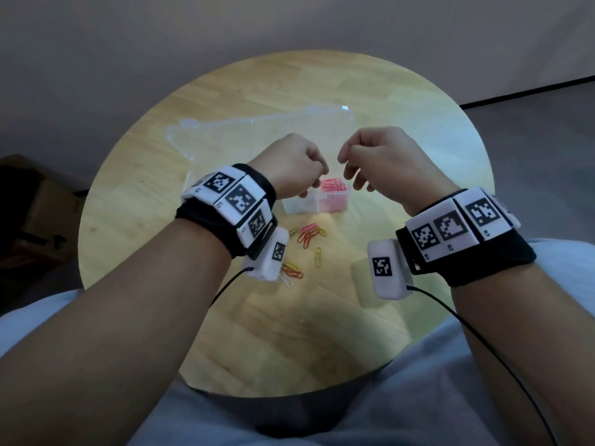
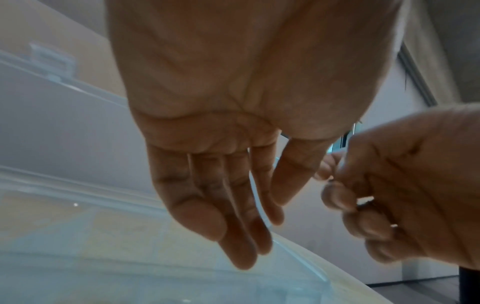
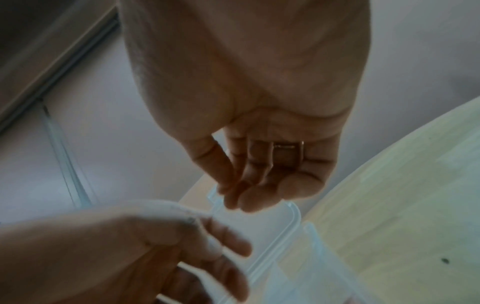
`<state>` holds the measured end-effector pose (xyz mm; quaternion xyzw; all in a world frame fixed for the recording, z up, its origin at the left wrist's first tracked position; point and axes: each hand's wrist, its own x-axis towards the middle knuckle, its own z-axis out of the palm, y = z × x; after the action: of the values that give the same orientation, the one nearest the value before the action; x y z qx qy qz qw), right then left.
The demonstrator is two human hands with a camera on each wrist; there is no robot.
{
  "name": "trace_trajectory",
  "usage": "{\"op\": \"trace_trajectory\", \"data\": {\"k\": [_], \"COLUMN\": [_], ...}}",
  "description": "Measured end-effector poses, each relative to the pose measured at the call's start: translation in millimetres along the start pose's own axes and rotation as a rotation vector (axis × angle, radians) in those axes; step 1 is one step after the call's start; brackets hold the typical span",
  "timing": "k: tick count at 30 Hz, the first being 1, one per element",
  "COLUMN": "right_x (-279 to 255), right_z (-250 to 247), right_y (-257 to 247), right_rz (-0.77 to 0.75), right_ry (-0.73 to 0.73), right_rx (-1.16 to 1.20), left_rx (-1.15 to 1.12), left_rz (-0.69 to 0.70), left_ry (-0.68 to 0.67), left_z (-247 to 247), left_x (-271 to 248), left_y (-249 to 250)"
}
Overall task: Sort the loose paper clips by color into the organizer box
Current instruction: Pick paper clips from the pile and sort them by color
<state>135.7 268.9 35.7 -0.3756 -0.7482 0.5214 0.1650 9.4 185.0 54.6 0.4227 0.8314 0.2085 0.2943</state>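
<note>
A clear organizer box (image 1: 291,210) stands open at the middle of the round table, and one of its compartments holds pink clips (image 1: 333,192). Loose pink, red and yellow paper clips (image 1: 308,235) lie on the wood in front of the box, with more clips (image 1: 291,272) by my left wrist. Both hands hover above the box, close together. My left hand (image 1: 317,178) (image 2: 262,216) hangs with relaxed fingers and holds nothing that I can see. The thumb and fingertips of my right hand (image 1: 346,165) (image 3: 231,193) pinch together on something small and thin, blurred, seemingly a clip.
The box's clear lid (image 1: 257,130) lies flat behind it towards the far side of the table (image 1: 418,130). A cable runs from each wrist unit down towards my lap. Dark boxes sit on the floor at the left.
</note>
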Motion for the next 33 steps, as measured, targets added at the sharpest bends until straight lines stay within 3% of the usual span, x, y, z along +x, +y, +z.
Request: {"op": "trace_trajectory", "data": {"k": [4, 7, 11, 18, 33], "right_x": [-8.2, -11.0, -11.3, -7.2, -8.5], "right_z": [12.8, 28.4, 45.4, 66.1, 79.7], "right_y": [2.3, 8.4, 14.4, 26.4, 32.5], "right_rz": [0.041, 0.041, -0.040, -0.092, 0.023], "right_ry": [-0.278, -0.366, -0.307, -0.191, -0.268], "right_rx": [-0.285, -0.460, -0.648, -0.727, -0.802], "left_rx": [0.038, 0.063, 0.084, 0.152, -0.139], "left_rz": [-0.044, -0.086, -0.147, -0.147, -0.045], "left_ry": [0.005, 0.019, 0.005, 0.009, -0.041], "left_z": [-6.6, -9.4, -7.3, 10.4, 31.5], "left_x": [-22.0, -33.0, -45.7, -65.9, -80.3], "left_y": [-29.1, -56.2, -87.4, -118.3, -151.6]}}
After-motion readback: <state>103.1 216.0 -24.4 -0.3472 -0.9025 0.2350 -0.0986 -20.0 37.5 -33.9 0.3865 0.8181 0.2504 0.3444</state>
